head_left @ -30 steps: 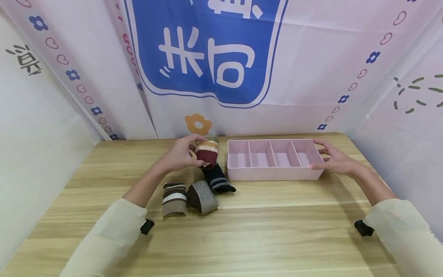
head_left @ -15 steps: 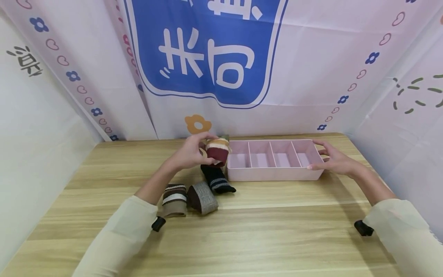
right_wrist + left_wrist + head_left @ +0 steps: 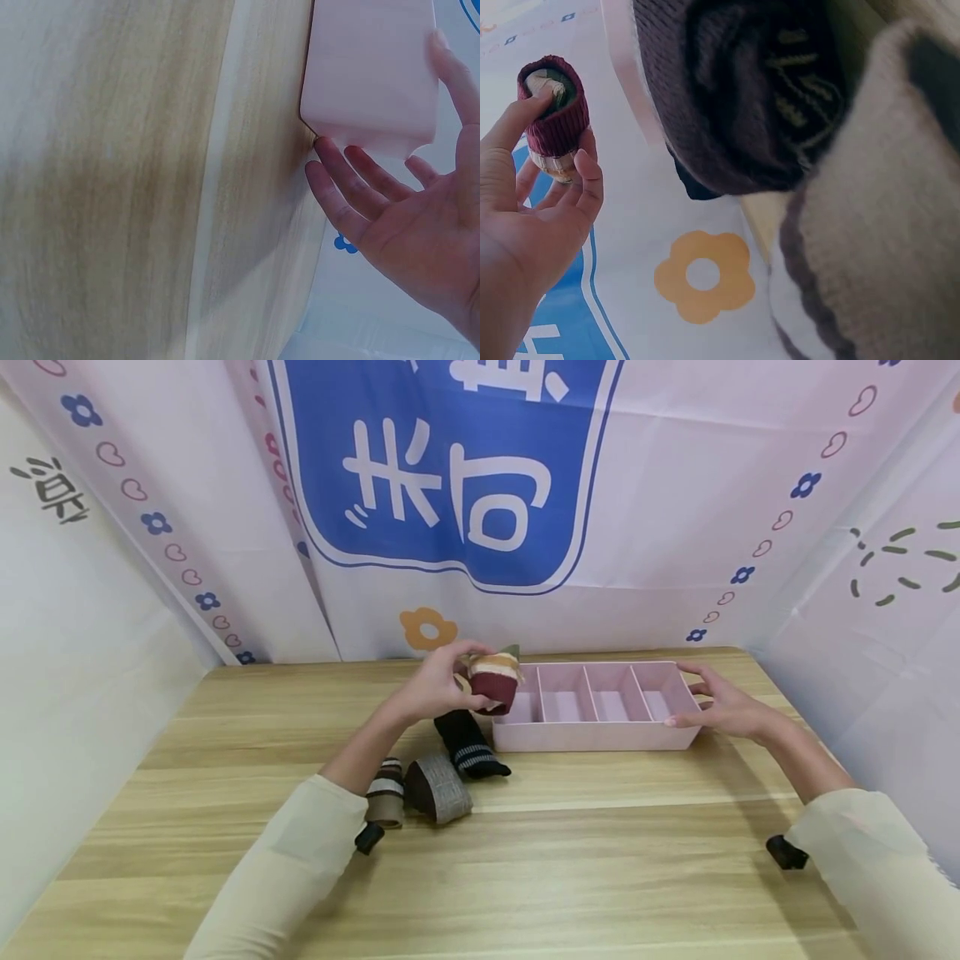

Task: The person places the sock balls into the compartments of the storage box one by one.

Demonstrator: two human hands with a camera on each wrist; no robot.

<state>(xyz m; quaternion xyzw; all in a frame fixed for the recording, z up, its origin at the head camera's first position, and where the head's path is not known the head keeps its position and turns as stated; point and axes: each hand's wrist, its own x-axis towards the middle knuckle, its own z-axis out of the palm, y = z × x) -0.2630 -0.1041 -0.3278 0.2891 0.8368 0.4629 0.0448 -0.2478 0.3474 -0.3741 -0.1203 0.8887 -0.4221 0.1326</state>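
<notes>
My left hand (image 3: 438,683) holds a rolled sock (image 3: 495,689), maroon with cream and orange bands and a bit of green, raised over the left end of a pink divided box (image 3: 592,737). In the left wrist view, the thumb presses at the maroon opening of this rolled sock (image 3: 557,133) and the fingers curl along its other side. My right hand (image 3: 723,703) grips the box's right end, thumb at the front corner and a finger at the back one. The right wrist view has its fingertips against the pink end wall (image 3: 371,71).
Left of the box, a black sock (image 3: 472,752) with grey stripes lies on the wooden table (image 3: 600,860). Beside it are a grey and dark brown rolled sock (image 3: 442,789) and a brown striped one (image 3: 386,802), partly behind my left forearm. A printed cloth (image 3: 652,543) hangs behind.
My left hand has carried the maroon rolled sock rightward and slightly up, from above the black sock to over the box's left end. My right hand and the box stay in place.
</notes>
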